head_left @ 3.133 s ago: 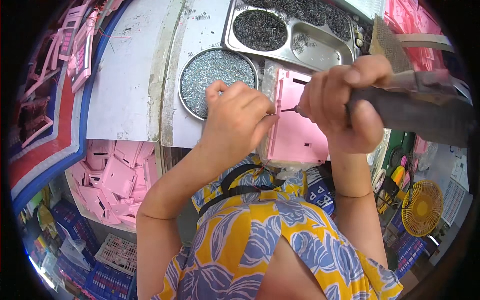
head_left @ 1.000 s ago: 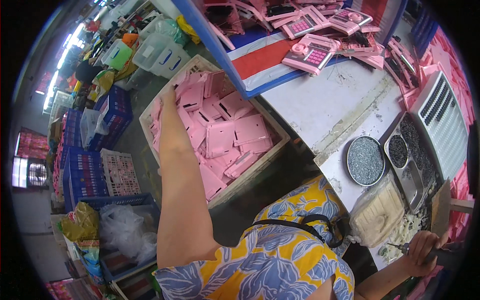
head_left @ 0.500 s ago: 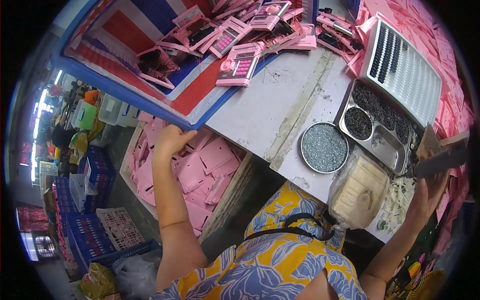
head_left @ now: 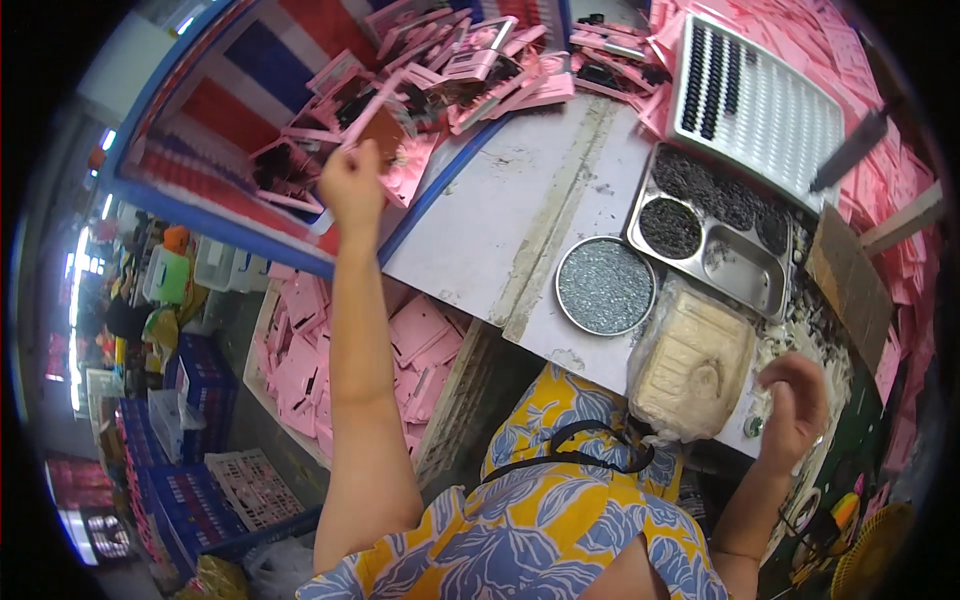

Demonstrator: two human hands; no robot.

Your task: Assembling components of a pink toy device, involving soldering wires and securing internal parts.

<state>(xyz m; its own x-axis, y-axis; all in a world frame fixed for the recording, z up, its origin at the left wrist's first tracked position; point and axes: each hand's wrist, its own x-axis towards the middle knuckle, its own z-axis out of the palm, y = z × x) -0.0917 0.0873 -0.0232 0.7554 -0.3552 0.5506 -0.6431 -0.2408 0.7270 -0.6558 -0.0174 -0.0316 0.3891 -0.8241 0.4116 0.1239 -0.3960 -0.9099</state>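
Observation:
My left hand (head_left: 352,190) is closed on the near edge of a pink plastic casing (head_left: 408,178) with a brown board in it. The casing is tilted up at the front of a blue-rimmed bin (head_left: 225,240) lined in red, white and blue stripes. More pink casings (head_left: 480,48) with keypads and thin wires lie heaped behind it. My right hand (head_left: 795,408) holds nothing, thumb and loosely bent fingers apart, above small white plastic parts (head_left: 825,365). A dark stick-shaped tool (head_left: 850,150) hangs farther back on the right.
A round dish of silvery bits (head_left: 606,286) stands beside a steel tray (head_left: 745,265) of small black parts. Behind is a white rack (head_left: 765,110) with rows of black pieces. A wrapped beige block (head_left: 692,362) lies at the table edge; a crate of pink panels (head_left: 300,365) stands below left.
My left hand has gone from the bin's rim up to a casing and taken hold of it. My right hand has come down and away from the dark tool, which now hangs higher.

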